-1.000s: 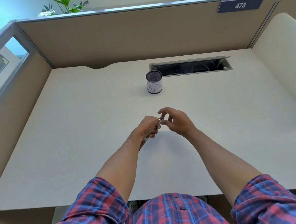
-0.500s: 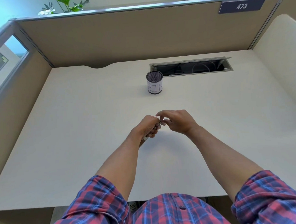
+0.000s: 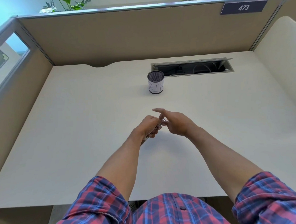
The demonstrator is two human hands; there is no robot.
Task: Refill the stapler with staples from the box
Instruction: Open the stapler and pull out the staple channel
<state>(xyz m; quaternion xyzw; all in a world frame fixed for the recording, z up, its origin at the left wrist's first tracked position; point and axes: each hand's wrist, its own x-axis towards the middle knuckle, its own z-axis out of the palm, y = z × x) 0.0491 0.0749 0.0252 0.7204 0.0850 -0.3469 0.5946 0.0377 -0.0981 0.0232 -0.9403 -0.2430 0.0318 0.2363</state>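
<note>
**Refill under way at the hands, with no staple box anywhere in sight**

While both forearms reach out over the pale cream desk top (image 3: 77, 131), the work sits in a tight knot above its middle. The left hand (image 3: 148, 127) is curled round a small, slim metal-and-pale object, which I take to be the stapler (image 3: 161, 122); only a glint of bright metal shows at the knuckles and a pale end pokes out below the heel of the hand. The right hand (image 3: 176, 123) is just beside it, its forefinger straight and pointing away, its thumb and lower fingers meeting the metal tip. Whether those fingers pinch a strip of staples or only press on the stapler's mouth I cannot tell; it is too small and half hidden.

As for progress, I would judge the loading step itself to be in hand: the stapler is up off the desk and being worked at its front end. No box of staples is visible anywhere on the desk, so nothing here shows whether staples have gone in. Closing the stapler and setting it down seem to remain.

Farther back stands a black mesh cup wrapped in white paper lettered "BIN" (image 3: 155, 83), well apart from the hands, beside a long open cable slot (image 3: 192, 66).
</note>
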